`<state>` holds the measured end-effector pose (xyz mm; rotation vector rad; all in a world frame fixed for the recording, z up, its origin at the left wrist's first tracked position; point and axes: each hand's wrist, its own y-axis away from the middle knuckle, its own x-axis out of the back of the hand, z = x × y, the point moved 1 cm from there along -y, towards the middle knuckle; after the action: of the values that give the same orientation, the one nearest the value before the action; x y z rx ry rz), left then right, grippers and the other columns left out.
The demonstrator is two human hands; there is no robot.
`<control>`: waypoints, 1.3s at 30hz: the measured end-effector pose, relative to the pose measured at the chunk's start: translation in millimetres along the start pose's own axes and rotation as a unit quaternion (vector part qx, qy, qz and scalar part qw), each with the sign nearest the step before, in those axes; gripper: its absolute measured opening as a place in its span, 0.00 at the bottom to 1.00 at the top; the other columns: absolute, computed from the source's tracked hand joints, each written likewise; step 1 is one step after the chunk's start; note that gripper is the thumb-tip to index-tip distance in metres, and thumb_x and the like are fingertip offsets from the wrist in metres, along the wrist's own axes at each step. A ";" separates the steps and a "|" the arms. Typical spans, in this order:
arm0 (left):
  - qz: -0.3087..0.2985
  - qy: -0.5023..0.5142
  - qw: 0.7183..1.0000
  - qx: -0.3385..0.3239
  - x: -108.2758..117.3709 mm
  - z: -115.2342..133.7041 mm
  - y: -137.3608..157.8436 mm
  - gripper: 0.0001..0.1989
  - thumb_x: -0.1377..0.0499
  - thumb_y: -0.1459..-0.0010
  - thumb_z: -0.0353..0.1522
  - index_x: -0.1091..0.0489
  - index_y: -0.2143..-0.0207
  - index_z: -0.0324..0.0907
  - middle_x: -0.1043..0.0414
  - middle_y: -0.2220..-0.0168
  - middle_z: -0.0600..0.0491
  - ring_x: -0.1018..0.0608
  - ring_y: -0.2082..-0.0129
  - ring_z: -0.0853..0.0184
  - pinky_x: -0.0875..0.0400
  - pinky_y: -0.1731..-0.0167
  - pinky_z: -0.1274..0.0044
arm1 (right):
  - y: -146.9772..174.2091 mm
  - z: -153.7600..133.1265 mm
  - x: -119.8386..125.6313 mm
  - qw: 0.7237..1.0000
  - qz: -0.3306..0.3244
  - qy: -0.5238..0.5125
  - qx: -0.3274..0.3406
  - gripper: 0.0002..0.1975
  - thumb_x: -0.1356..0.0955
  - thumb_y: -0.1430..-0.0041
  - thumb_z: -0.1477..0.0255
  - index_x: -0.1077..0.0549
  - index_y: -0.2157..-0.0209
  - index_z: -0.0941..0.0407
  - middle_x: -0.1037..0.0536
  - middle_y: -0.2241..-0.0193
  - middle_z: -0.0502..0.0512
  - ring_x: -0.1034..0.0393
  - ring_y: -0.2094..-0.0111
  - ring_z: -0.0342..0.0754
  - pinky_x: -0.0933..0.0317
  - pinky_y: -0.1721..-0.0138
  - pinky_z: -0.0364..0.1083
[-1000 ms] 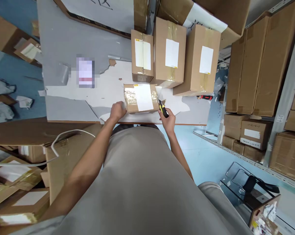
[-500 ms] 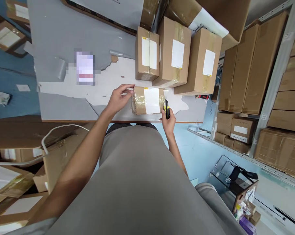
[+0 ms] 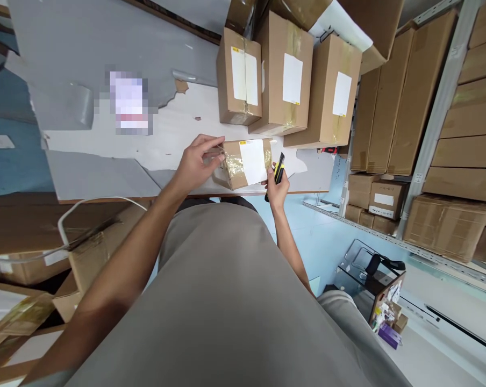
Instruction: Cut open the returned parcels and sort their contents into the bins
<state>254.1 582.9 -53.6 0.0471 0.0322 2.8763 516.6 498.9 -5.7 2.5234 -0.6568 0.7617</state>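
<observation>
A small cardboard box (image 3: 235, 165), with a white label and shiny clear tape at its ends, lies near the front edge of the table. My left hand (image 3: 198, 163) is closed on the box's left end, the fingers at its upper corner and the thumb lower on that side. In my right hand (image 3: 277, 188) is a black and yellow utility knife (image 3: 279, 167), gripped beside the box's right end with its tip pointing up and away from me. The knife appears apart from the box.
Three taped, labelled cartons (image 3: 285, 75) stand just behind the box. A pixelated paper (image 3: 129, 102) lies on the table (image 3: 158, 121) to the left. Shelves with cartons (image 3: 464, 156) rise at the right, and open boxes (image 3: 29, 306) crowd the lower left. Another red-black tool (image 3: 329, 150) lies by the cartons.
The right hand has turned the knife away from the box's right end, its tip now tilted right. The box has rotated slightly, with my left hand staying on its left end. The view has shifted.
</observation>
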 end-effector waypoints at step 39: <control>-0.191 -0.279 0.937 -0.087 -245.2 -0.4 -53.1 0.48 0.25 0.43 0.59 0.27 0.26 0.50 0.43 0.14 0.41 0.45 0.14 0.30 0.66 0.16 0.37 | -59.8 97.0 118.9 0.992 -0.128 -0.015 0.009 0.33 0.37 0.17 0.44 0.27 0.24 0.47 0.11 0.62 0.52 0.13 0.66 0.53 0.17 0.51 0.53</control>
<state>504.5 570.0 -62.6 0.7320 -0.2871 2.3690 675.5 459.7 -23.7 2.5734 -0.3270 0.6411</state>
